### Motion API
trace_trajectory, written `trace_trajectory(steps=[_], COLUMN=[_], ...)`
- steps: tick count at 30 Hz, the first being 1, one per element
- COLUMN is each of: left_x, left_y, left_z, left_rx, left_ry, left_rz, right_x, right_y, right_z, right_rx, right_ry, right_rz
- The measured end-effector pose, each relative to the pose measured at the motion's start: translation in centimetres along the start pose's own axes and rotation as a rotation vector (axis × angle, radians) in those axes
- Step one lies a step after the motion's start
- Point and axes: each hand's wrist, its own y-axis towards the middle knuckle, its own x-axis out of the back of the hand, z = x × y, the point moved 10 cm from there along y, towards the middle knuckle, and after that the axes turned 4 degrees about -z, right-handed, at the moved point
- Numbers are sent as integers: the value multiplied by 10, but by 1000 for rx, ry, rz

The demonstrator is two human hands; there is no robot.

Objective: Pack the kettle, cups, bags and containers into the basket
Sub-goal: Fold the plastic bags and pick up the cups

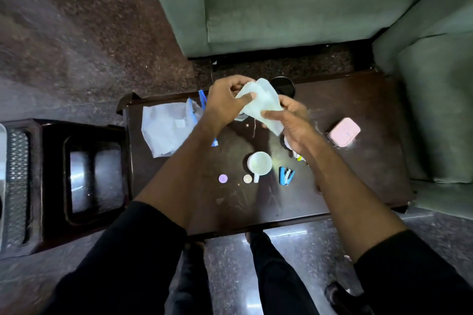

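Sofa [281, 0] beyond fingers. Dark table [345, 100] beneath hands. White bag [166, 128] flat, left of left fingers. Left hand [225, 102], right hand [289, 120] both pinching pale bag [263, 102] between them, above table. Cup [259, 163] below fingers, nearer person. Pink box [344, 132] right of right fingers.

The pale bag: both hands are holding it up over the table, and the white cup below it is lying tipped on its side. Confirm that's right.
Not quite. The white cup stands upright on the table, its open mouth facing up, as the head view shows. The rest holds: the left hand and right hand both grip the pale bag above the table.
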Motion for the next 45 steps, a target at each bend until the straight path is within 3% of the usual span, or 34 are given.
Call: trace_trajectory(steps=[3,10,14,17,22,27,32,45], left_x=[-26,-76,-92,-86,-59,-61,-72,-89], left_y=[18,38,42,46,49,54,57,68], left_z=[-2,5,9,18,17,8,10,1], left_rx=[63,307,393,366,342,288,257,171], left_ry=[-52,-111,-115,13,249,291,318,351], left_rz=[73,170,126,32,-245,-232,-154,-129], right_x=[33,79,96,101,83,37,16,25], right_y=[10,29,39,42,54,73,89,97], right_z=[12,39,53,56,93,91,79,59], right_rx=[23,49,65,58,425,551,621,533], right_ry=[14,30,-74,-75,-833,-1257,-1497,-1625], right_rz=[-105,-132,-220,-304,-357,-253,-137,-124])
